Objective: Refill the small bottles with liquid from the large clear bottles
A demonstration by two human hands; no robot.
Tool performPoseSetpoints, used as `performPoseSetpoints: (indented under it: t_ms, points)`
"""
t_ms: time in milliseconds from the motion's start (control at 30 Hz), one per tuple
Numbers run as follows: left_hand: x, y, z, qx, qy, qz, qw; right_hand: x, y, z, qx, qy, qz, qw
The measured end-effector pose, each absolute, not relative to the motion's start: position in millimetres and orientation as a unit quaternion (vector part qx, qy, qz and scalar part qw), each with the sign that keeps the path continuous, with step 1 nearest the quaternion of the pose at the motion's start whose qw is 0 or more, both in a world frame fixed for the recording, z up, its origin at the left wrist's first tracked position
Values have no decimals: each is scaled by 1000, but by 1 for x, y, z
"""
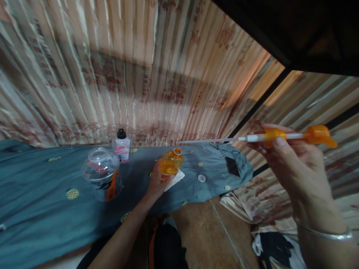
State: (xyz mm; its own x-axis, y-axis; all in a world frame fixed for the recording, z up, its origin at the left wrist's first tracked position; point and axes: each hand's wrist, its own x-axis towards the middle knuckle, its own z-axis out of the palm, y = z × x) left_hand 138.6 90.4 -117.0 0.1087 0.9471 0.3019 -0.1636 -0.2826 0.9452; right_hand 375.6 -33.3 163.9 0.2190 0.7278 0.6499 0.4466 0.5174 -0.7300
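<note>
An orange see-through bottle with an uncapped round mouth is gripped by my left hand above the cloth-covered table. My right hand, raised at the right, holds an orange and white pump head by its collar. The pump's long thin tube points left, its tip above and just right of the bottle mouth, apart from it. Beneath my left hand lies a white paper. A clear bottle with a black cap and a large clear jar stand to the left.
The table wears a teal cloth with yellow patterns. A small round clear lid and a dark phone lie on its right part. A pleated curtain hangs behind. Dark bars cross at the right, and a bag sits below.
</note>
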Motion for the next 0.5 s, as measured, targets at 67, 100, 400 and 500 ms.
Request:
performPoseSetpoints:
  t_ms: [67, 100, 400, 500]
  points:
    - [139, 91, -118, 562, 345, 572, 487, 374, -39, 167, -492, -615, 113, 606]
    - [140, 92, -118, 562, 344, 574, 486, 375, -41, 168, -502, -615, 110, 598]
    - [139, 90, -113, 567, 345, 574, 480, 355, 5, 161, -492, -721, 109, 476]
    - [139, 89, -112, 566, 345, 580, 472, 336, 40, 142, -478, -774, 154, 386]
